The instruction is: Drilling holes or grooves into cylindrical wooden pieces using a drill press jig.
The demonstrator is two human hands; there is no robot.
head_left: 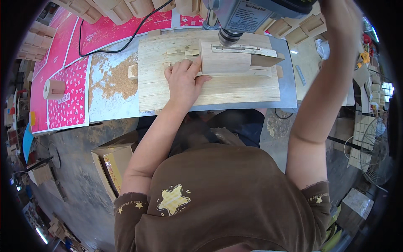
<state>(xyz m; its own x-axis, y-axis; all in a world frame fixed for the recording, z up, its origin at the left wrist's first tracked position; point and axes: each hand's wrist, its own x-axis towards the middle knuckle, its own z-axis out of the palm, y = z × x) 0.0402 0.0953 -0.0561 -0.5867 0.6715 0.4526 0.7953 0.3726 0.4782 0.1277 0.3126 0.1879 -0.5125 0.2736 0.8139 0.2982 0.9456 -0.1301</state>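
A pale wooden block (224, 59) lies on a flat wooden board (168, 94) beneath the chuck of a bench drill (241, 19). My left hand (183, 82) is at the block's left end, its fingers curled and its thumb by the lower front edge, closed against the block. Thin wooden strips (260, 72) run along the board in front of and behind the block, and a flat wooden piece (268, 61) juts from its right end. My right arm reaches up past the drill, with my right hand (338, 12) at the top edge, its fingers hidden.
Sawdust (111, 77) is spread left of the board. A small wooden block with a round hole (54, 89) stands on a pink patterned sheet (67, 109). A black cable (113, 51) loops across the table. Stacked wooden pieces (302, 29) line the back; a carton (110, 161) is below the table.
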